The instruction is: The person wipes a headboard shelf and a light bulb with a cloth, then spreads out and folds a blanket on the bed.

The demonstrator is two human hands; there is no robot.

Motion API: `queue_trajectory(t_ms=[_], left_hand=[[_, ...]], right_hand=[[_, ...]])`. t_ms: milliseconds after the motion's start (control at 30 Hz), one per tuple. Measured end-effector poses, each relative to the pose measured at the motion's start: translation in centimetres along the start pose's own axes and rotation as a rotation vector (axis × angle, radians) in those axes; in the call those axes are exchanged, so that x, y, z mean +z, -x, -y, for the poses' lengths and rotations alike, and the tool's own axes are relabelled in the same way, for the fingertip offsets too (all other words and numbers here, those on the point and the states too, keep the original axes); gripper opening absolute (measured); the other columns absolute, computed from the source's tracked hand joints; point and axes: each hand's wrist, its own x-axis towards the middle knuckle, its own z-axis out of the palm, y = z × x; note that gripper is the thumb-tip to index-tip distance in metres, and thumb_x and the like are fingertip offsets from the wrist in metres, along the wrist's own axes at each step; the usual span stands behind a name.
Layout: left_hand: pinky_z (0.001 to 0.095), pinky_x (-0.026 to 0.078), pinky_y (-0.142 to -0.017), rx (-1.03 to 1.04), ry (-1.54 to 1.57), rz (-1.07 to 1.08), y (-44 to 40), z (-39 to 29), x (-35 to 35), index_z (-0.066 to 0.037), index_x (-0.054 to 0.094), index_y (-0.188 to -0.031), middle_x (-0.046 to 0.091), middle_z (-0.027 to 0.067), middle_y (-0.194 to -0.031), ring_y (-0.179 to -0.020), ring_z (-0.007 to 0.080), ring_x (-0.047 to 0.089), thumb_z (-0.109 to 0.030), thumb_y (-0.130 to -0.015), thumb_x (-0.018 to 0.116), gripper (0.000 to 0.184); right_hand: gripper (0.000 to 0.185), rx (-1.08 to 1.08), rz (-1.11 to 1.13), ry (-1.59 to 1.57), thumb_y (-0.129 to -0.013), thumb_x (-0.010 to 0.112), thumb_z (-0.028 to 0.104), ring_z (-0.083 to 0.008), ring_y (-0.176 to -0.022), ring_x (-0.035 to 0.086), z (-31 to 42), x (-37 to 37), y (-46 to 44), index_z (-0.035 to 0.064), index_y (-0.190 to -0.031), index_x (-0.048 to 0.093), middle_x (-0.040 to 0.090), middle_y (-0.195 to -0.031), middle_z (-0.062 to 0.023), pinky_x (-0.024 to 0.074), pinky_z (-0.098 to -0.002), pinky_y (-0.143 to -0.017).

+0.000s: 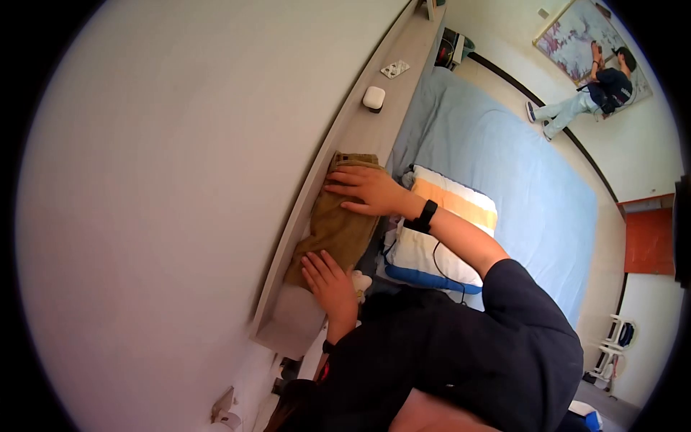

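A folded olive-brown garment point(342, 229), which looks like a pair of trousers, lies along the pale wooden ledge point(363, 133) beside the wall. My right hand point(368, 190) rests palm down on its far part, fingers spread, near what looks like a waistband. Lower down, my left hand point(332, 284) lies flat on the near end, its fingers stretched out over the cloth. Neither hand is closed on anything. Black bands circle both wrists. The garment's underside is hidden.
Farther along the ledge are a white earbud case point(373, 98) and a blister pack point(395, 69). A striped pillow or folded quilt point(443, 234) with a dark cable lies on the blue-sheeted bed point(518, 173). Another person point(608, 90) stands at a large picture point(576, 43) beyond the bed.
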Motion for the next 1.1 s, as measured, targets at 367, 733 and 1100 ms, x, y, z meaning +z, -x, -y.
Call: queue_trajectory(t_ms=[367, 733, 1100], left_hand=[[0.0486, 0.023, -0.103, 0.024, -0.021, -0.014, 0.3, -0.2, -0.2, 0.007, 0.027, -0.129, 0.027, 0.0296, -0.132, -0.124, 0.0428, 0.026, -0.032, -0.077, 0.063, 0.074], [0.0459, 0.022, -0.104, -0.008, -0.061, -0.042, 0.7, -0.9, -0.2, 0.005, 0.030, -0.128, 0.027, 0.0273, -0.134, -0.126, 0.0386, 0.026, -0.033, -0.077, 0.062, 0.071], [0.0452, 0.023, -0.104, 0.007, -0.070, -0.102, 0.6, -0.5, 0.3, 0.003, 0.032, -0.129, 0.028, 0.0251, -0.135, -0.125, 0.0375, 0.028, -0.033, -0.079, 0.060, 0.067]], right_hand=[[0.075, 0.461, -0.205, 0.381, -0.070, 0.068, 0.034, -0.0384, -0.112, 0.042, -16.2, -3.9, -1.6, -0.0062, -0.124, 0.036, 0.043, -0.123, -0.0240, 0.0369, -0.0396, -0.093], [0.067, 0.679, -0.566, -0.301, -0.073, 0.067, 0.035, -0.0247, -0.098, 0.056, -16.0, -6.1, 2.6, 0.0001, -0.125, 0.042, 0.057, -0.110, -0.0156, 0.0431, -0.0319, -0.082], [0.059, 0.668, -0.281, -0.399, -0.075, 0.066, 0.029, -0.0203, -0.092, 0.056, -14.1, -8.0, 0.6, -0.0022, -0.120, 0.046, 0.059, -0.103, -0.0146, 0.0431, -0.0263, -0.079]])
